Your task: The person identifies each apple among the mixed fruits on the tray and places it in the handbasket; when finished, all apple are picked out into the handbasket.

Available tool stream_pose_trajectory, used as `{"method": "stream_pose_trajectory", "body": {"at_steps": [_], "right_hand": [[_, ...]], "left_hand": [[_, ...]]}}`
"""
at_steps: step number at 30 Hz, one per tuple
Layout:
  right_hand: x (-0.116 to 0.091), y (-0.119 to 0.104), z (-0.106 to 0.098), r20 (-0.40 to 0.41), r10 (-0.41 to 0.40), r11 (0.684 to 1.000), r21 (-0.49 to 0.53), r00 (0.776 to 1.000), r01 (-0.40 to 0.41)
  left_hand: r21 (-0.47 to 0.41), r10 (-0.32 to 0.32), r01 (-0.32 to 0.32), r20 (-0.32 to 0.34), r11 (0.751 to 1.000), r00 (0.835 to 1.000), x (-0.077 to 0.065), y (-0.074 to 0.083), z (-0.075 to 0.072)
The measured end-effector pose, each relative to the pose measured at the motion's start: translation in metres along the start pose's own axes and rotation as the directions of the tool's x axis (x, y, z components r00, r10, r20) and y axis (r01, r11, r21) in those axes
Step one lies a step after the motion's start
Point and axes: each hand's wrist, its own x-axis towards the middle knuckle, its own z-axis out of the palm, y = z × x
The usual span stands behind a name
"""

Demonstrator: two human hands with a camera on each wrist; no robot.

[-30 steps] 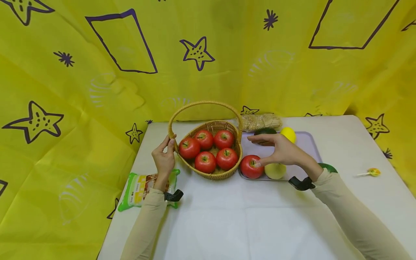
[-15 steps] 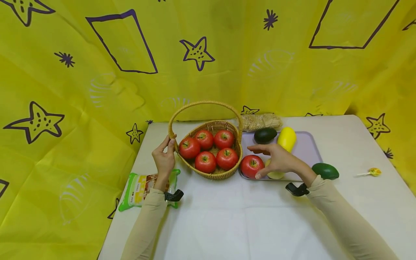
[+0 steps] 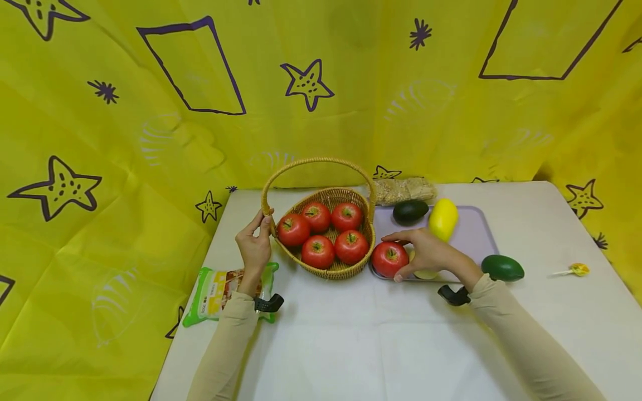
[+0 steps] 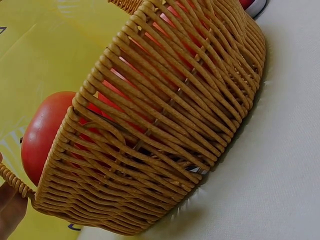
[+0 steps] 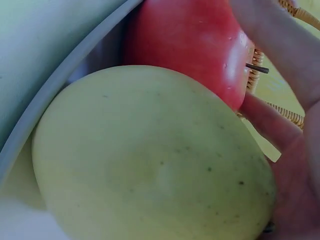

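My left hand point(image 3: 253, 245) pinches the lower left end of the handle of a wicker basket point(image 3: 338, 272). Several red apples point(image 4: 47, 135) lie inside this basket, which stands on the table. On the other side, my right hand point(image 3: 426, 252) has its thumb and fingers around another red apple point(image 3: 389, 259) at the left front corner of a lilac tray point(image 3: 476, 228). Close under that palm sits a pale yellow-green round fruit point(image 5: 150, 155), partly covered by the hand in the head view and large in the right wrist view.
On the tray are a dark green avocado-shaped fruit point(image 3: 410, 211) and a long yellow fruit point(image 3: 443, 219). A green oval fruit point(image 3: 502, 268) sits at its right corner, with a lollipop point(image 3: 573, 270) farther right. Behind lies a beige package point(image 3: 403, 190); a green snack bag point(image 3: 213, 292) is at left.
My right hand has come down from above the tray and closed its thumb and fingers around the apple. The left hand stays at the basket handle.
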Motion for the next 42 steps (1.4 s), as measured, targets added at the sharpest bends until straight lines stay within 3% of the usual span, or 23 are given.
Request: {"method": "stream_pose_trajectory", "body": {"at_steps": [16, 26, 29, 36, 42], "right_hand": [[0.001, 0.006, 0.007, -0.093, -0.033, 0.999, 0.026, 0.995, 0.036], [-0.001, 0.009, -0.002, -0.172, -0.017, 1.0, 0.015, 0.985, 0.019], [-0.003, 0.011, -0.004, -0.206, -0.007, 1.0, 0.014, 0.979, 0.01], [-0.008, 0.015, -0.014, -0.241, -0.004, 0.995, 0.094, 0.971, 0.027], [-0.007, 0.014, -0.017, -0.259, -0.031, 0.957, 0.27, 0.965, 0.103]], "left_hand": [[0.05, -0.012, 0.013, -0.018, 0.999, 1.0, -0.001, 0.001, 0.001], [0.022, 0.003, -0.003, -0.013, 1.0, 1.0, -0.001, -0.001, 0.001], [0.032, 0.001, 0.0, -0.012, 0.999, 1.0, -0.001, 0.007, 0.002], [0.038, -0.007, 0.007, -0.019, 0.999, 1.0, -0.001, 0.004, 0.003], [0.024, 0.003, -0.003, -0.016, 1.0, 1.0, -0.004, 0.029, 0.005]]}}
